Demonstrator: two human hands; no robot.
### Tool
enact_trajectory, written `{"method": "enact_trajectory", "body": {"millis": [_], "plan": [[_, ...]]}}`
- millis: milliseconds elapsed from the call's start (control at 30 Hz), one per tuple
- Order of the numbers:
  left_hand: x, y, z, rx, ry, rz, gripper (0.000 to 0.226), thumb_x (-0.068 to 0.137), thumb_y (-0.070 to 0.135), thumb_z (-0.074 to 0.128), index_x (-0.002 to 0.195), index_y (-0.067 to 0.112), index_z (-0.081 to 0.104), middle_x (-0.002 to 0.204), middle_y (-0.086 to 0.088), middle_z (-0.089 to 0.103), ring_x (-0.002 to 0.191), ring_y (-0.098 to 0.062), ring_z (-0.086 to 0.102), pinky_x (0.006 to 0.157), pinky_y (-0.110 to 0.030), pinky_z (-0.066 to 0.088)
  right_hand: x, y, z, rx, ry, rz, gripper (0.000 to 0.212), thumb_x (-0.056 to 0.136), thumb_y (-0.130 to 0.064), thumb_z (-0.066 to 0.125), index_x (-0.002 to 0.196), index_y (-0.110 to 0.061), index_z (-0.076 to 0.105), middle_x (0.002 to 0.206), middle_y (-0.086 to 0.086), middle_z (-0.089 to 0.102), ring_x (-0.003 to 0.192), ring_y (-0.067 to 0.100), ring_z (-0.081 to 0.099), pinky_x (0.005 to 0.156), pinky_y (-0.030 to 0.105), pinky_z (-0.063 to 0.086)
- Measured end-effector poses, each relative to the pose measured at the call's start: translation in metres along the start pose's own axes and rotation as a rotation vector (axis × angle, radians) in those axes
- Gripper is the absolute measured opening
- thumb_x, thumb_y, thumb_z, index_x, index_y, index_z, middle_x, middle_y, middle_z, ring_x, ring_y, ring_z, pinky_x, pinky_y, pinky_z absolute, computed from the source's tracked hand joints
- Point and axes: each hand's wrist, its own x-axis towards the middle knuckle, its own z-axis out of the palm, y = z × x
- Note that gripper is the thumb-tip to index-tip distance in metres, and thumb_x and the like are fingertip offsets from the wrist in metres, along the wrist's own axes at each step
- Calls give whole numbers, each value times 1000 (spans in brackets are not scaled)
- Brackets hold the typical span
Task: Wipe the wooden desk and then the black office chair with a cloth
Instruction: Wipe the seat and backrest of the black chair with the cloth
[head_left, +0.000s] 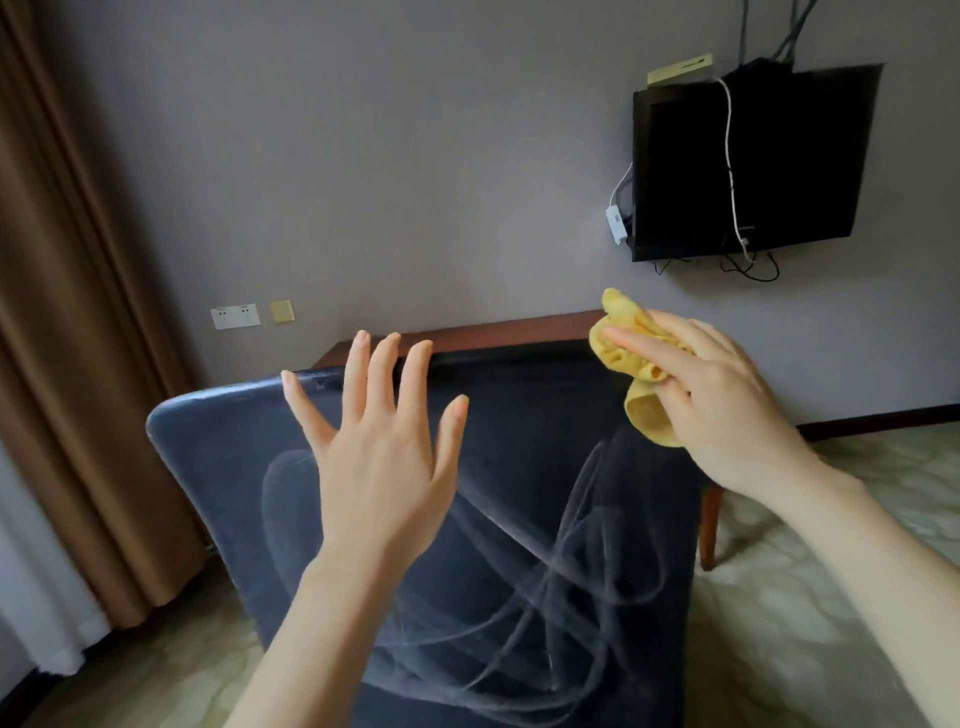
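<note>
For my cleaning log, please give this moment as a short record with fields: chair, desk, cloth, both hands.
chair: black, pale curved streaks on its back
desk: wooden, behind the chair, against the wall
cloth: yellow, bunched
left hand: open, fingers spread, in front of the chair back; contact unclear
right hand: grips the cloth, raised beside the chair's top edge

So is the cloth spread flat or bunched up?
Bunched up: the yellow cloth sits crumpled in folds, gripped in the right hand.
</note>
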Motion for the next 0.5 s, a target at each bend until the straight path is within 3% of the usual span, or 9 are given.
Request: {"method": "enact_trajectory", "body": {"millis": [100, 167, 233, 300, 433, 500], "plan": [[0, -3, 4, -9, 15, 16, 57, 96, 48, 22, 136, 17, 45, 143, -6, 43, 142, -24, 25, 110, -57, -11, -10, 27, -4, 84, 50, 201, 50, 95, -2, 40, 135, -32, 49, 145, -5, 39, 128, 14, 33, 99, 27, 27], [0, -1, 6, -21, 24, 8, 56, 95, 48, 23, 135, 16, 46, 143, -6, 43, 142, -24, 25, 110, -58, -8, -16, 40, -4, 193, 106, 365, 46, 99, -8, 38, 137, -33, 46, 141, -6, 42, 121, 16, 43, 91, 21, 34], [0, 0, 8, -39, 50, -4, 57, 95, 48, 22, 134, 15, 45, 144, -7, 42, 143, -25, 23, 110, -60, -6, -22, 44, 1, 315, 158, 534, 43, 102, -17, 36, 141, -34, 40, 125, -5, 53, 95, 13, 54, 71, 16, 40], [0, 1, 9, -50, 64, -20, 58, 94, 49, 21, 135, 15, 44, 146, -7, 39, 144, -24, 19, 110, -59, -6, -29, 39, 9, 401, 207, 622, 42, 102, -24, 36, 142, -36, 36, 112, -3, 58, 78, 5, 54, 62, 16, 41], [-1, 0, 7, -72, 51, -42, 61, 93, 51, 17, 137, 17, 41, 150, -4, 33, 146, -20, 12, 111, -56, -10, -36, 17, 25, 360, 310, 645, 45, 102, -24, 36, 144, -36, 31, 138, -4, 49, 109, 15, 55, 88, 32, 49], [-1, -4, 4, -98, 40, -42, 59, 91, 48, 22, 138, 17, 41, 151, -2, 33, 146, -18, 11, 111, -57, -8, -36, 4, 30, 308, 361, 645, 47, 101, -20, 38, 145, -32, 30, 144, -2, 44, 116, 22, 54, 93, 35, 48]]}}
